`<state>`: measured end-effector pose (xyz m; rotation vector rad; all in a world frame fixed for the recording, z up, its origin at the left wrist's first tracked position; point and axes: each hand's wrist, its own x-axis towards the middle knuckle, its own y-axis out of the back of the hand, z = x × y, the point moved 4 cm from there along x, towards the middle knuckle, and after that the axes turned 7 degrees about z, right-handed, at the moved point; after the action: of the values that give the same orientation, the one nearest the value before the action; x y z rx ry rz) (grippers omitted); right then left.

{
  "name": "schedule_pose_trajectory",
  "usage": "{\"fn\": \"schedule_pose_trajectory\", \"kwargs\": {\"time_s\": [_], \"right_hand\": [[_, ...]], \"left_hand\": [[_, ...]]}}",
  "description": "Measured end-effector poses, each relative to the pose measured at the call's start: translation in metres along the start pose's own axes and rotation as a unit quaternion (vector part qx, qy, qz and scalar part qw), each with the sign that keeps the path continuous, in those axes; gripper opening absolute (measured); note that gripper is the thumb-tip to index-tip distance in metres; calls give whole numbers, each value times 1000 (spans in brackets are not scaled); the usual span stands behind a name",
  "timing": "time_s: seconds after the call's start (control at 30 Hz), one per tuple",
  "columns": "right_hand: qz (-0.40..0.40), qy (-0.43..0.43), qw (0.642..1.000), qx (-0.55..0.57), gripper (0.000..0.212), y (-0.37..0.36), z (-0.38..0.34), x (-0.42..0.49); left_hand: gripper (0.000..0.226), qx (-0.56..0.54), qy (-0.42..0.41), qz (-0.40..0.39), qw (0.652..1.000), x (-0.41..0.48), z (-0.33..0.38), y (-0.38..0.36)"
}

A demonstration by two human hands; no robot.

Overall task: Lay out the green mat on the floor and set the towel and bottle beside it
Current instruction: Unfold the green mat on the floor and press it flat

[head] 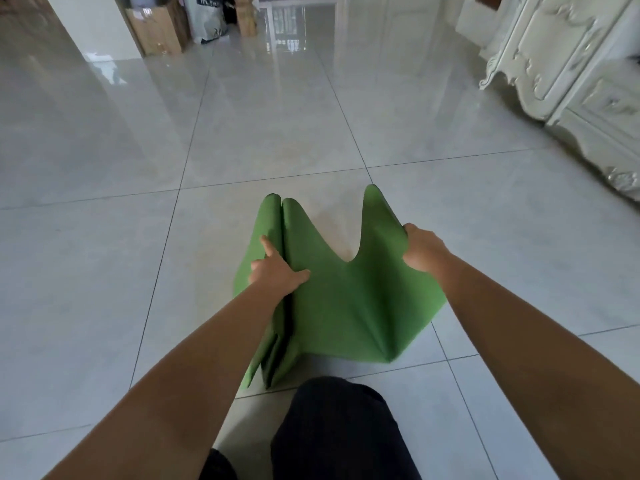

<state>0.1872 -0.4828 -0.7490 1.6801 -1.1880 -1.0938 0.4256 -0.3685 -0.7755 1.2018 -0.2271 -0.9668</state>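
Observation:
The green mat (339, 306) is partly unfolded on the pale tiled floor just in front of my knees. Its left part still stands in accordion folds, and its right panel is lifted and sags in the middle. My left hand (277, 268) grips the top of the folded stack, with the index finger stretched along it. My right hand (424, 247) is closed on the raised right edge of the mat. No towel or bottle is in view.
An ornate white cabinet (571, 64) stands along the right side. Cardboard boxes (156, 29) and a printed bag (206, 19) sit by a white pillar at the far left. Glossy floor tiles (270, 109) stretch ahead. My dark trouser knee (339, 420) is at the bottom.

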Motion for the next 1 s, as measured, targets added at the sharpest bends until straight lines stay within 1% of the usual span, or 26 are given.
{"fn": "schedule_pose_trajectory", "kwargs": {"time_s": [0.1,0.33,0.47,0.57,0.7,0.8,1.0], "right_hand": [[19,-12,1000,-12,46,6,26,2],[46,-44,998,-30,49,12,74,3],[54,-58,996,-35,46,7,89,3],[58,-50,996,-48,49,15,94,9],[63,-40,995,-72,48,25,96,12],[57,-56,992,-93,48,19,103,9],[64,-82,991,-89,48,8,113,5]], "left_hand": [[107,65,-48,-1,997,-5,22,-22],[84,178,-116,-4,977,-8,57,-71],[80,166,-126,8,978,-6,61,-84],[80,153,-123,4,981,-3,61,-83],[84,170,-121,-7,978,-7,66,-85],[86,186,-131,-21,974,-12,70,-94],[87,166,-130,-19,977,-10,69,-96]]}}
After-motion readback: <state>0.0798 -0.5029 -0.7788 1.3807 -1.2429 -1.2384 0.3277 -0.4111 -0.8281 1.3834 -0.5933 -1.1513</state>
